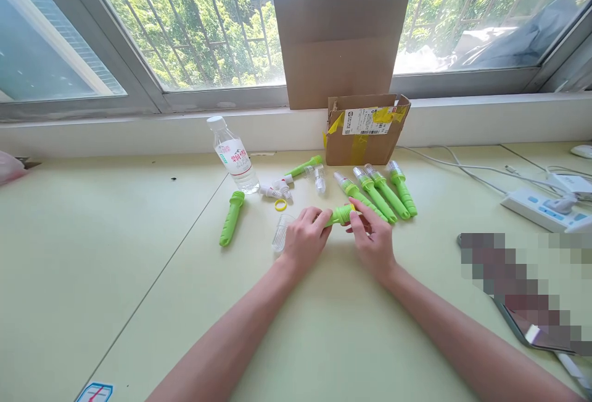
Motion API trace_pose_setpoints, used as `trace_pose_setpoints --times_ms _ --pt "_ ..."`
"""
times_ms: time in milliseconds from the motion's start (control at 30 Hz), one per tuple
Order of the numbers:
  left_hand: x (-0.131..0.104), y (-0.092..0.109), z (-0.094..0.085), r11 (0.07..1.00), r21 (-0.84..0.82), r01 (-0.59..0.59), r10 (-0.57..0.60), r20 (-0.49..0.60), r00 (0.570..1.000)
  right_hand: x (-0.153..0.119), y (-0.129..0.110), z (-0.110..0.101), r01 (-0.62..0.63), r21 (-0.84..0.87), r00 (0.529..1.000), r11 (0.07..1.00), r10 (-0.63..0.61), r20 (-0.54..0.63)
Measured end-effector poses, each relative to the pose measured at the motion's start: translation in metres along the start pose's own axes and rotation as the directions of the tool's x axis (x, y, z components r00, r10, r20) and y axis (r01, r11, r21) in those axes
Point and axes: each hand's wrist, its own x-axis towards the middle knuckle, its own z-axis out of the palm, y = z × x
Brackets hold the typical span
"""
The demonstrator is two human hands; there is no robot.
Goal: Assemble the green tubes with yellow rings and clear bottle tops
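My left hand [305, 235] is closed around a green plastic handle [341, 214] with a threaded end, held roughly level above the table. At that end, my right hand [372, 235] pinches a small yellow ring [353, 206], which touches the handle. Beside my left hand lies a clear ribbed cap [280, 233], partly hidden by it. Another yellow ring [280, 205] rests near several white-tipped parts [282, 188]. To the left lies a loose green handle [232, 218]. Several green handles with clear caps [370, 193] lie side by side beyond my right hand.
An upright water bottle [235, 156] stands at the back left. Behind the handles is an open cardboard box [365, 134]. On the right are a white power strip [546, 208] with cables and a phone [522, 322], partly blurred out. Another green handle [303, 168] lies near the box.
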Motion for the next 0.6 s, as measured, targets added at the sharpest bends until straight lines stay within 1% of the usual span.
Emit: trace_pose_setpoints --times_ms 100,200,300,467,600 --pt "-0.0002 -0.0003 0.0007 1.0 0.01 -0.012 0.012 -0.01 1.0 0.0009 0.0002 -0.0004 -0.012 0.031 1.0 0.999 0.012 -0.008" --pt "0.0002 -0.0004 0.0019 0.999 0.025 -0.031 0.032 -0.03 0.999 0.0018 -0.0015 -0.0007 -0.057 0.057 0.998 0.997 0.059 -0.036" --pt "0.0004 -0.0006 0.0029 0.999 0.029 -0.044 0.046 -0.059 0.997 0.0019 -0.003 -0.0011 -0.078 0.054 0.995 0.995 0.081 -0.052" --pt "0.0008 -0.0011 0.0024 0.999 0.018 -0.051 0.052 -0.075 0.996 0.0009 -0.0034 -0.0005 -0.048 -0.005 0.995 0.999 0.049 0.089" --pt "0.0009 -0.0012 0.0017 0.998 0.032 -0.049 0.051 -0.076 0.996 0.0011 -0.0037 0.0001 -0.072 -0.062 0.99 0.995 0.079 0.117"
